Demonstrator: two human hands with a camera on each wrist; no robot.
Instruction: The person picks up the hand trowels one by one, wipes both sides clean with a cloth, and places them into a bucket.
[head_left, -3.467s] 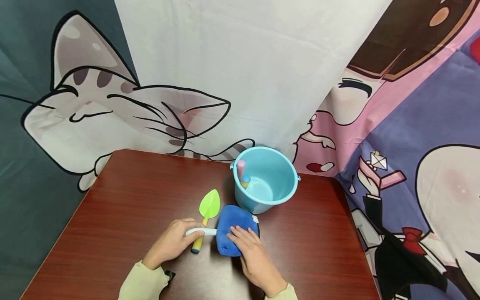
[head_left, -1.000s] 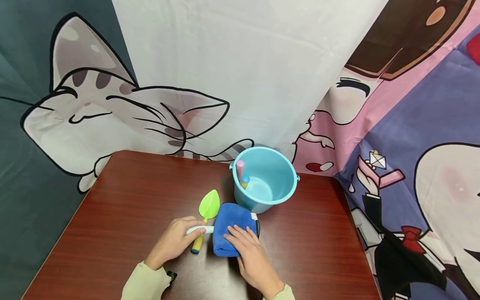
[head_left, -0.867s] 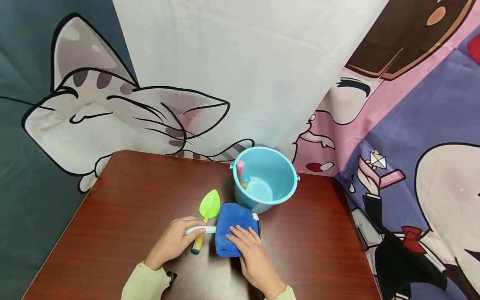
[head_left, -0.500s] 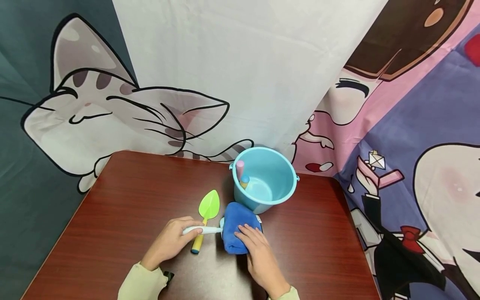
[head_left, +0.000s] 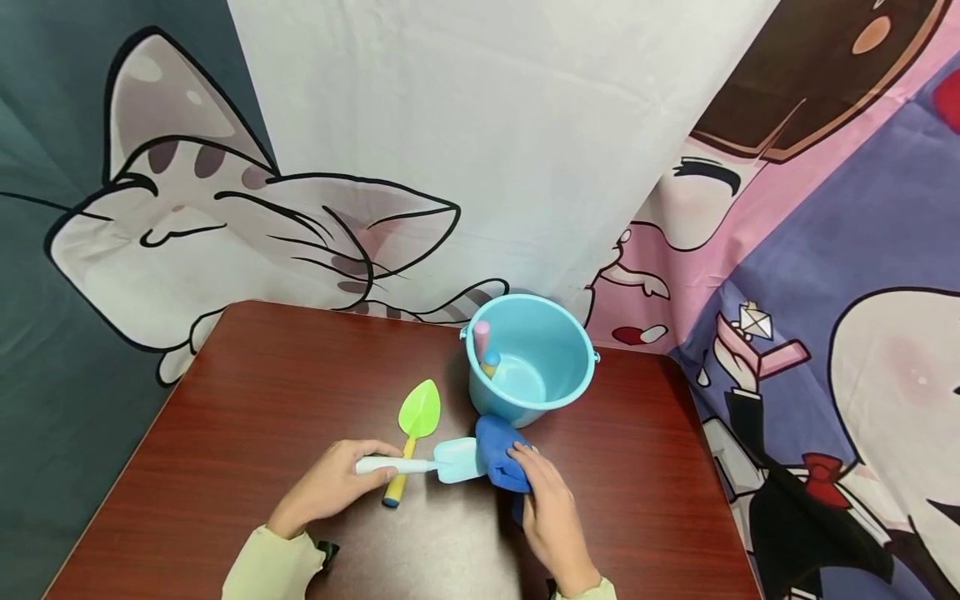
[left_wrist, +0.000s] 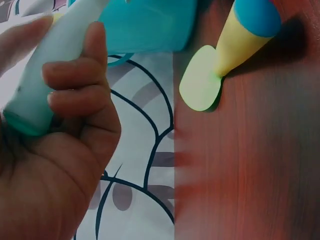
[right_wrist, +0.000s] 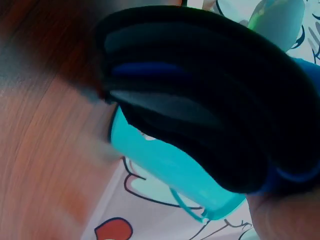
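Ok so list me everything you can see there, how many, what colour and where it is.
Shovel: one, pale blue with whitish handle, in the left hand, crossing over the trowel's handle
Cloth: one, blue, in the right hand, at the shovel's tip
Trowel: one, green blade, yellow handle with blue end, on the table
Bucket: one, light blue, far side of the table
Handles: two, one pink, one yellow and blue, inside the bucket
Table: one, reddish brown, under everything
Backdrop: multicoloured, cartoon print, behind the table; number of pieces unclear
Sleeves: two, pale green, at the wrists
Left hand: one, holding the shovel
Right hand: one, holding the cloth
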